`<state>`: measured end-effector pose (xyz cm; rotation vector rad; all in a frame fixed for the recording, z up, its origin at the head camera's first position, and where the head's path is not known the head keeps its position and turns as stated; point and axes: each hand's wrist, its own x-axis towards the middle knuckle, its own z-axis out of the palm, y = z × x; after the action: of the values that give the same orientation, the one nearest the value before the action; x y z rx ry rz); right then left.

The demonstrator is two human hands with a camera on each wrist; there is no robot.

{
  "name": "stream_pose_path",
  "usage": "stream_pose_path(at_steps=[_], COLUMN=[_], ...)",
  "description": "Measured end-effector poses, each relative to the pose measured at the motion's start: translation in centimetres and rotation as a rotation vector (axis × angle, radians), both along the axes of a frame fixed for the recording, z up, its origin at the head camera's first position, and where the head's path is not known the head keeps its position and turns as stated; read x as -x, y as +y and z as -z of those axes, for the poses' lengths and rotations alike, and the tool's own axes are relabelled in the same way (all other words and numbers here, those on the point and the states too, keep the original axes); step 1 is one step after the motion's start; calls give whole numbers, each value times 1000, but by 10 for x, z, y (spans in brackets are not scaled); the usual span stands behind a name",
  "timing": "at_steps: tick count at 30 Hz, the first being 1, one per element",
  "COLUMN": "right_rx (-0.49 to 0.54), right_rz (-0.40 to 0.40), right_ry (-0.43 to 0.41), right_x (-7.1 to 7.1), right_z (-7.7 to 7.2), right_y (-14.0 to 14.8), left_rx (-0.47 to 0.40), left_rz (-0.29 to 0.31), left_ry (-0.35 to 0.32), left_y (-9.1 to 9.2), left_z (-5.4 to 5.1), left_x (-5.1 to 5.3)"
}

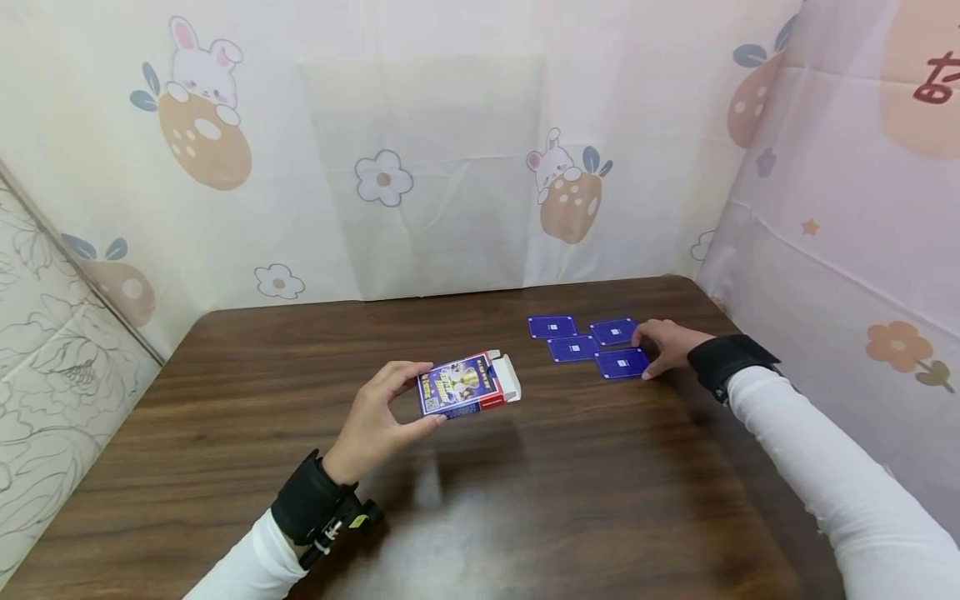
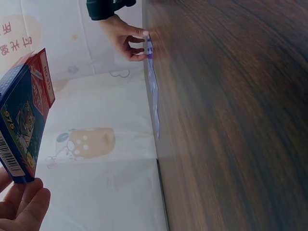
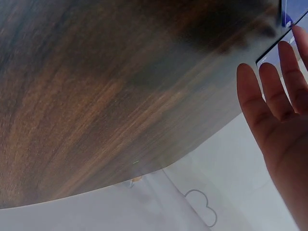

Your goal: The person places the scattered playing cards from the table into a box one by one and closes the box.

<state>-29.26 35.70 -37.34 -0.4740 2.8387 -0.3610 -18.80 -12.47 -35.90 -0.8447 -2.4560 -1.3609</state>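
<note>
My left hand holds a small blue and red card box above the table, its thumb and fingers at the box's left end. The white end flap stands open on the right. My right hand is at the right end of a blue card, which lies flat; its thumb and fingers span the card's edges. Three other blue cards lie close by: one upper left, one lower left and one upper right. In the right wrist view, fingers partly hide the cards.
The brown wooden table has a rounded far right corner. Behind it hangs a pale cloth printed with rabbits and flowers, and another cloth covers the right side. A flower-patterned panel stands at the left.
</note>
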Motion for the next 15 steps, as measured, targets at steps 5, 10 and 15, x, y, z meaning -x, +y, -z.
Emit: stream_pose_path(at_steps=[5, 10, 15], right_rx=[64, 158, 288], right_rz=[30, 79, 107], right_ry=[-29, -48, -94], right_x=[-2, -7, -12], right_z=[0, 2, 5], right_y=[3, 7, 11], left_rx=[-11, -17, -7], left_rz=[6, 6, 9], left_ry=[0, -1, 6], left_y=[-2, -3, -3], left_z=[0, -1, -3], left_x=[-1, -1, -2])
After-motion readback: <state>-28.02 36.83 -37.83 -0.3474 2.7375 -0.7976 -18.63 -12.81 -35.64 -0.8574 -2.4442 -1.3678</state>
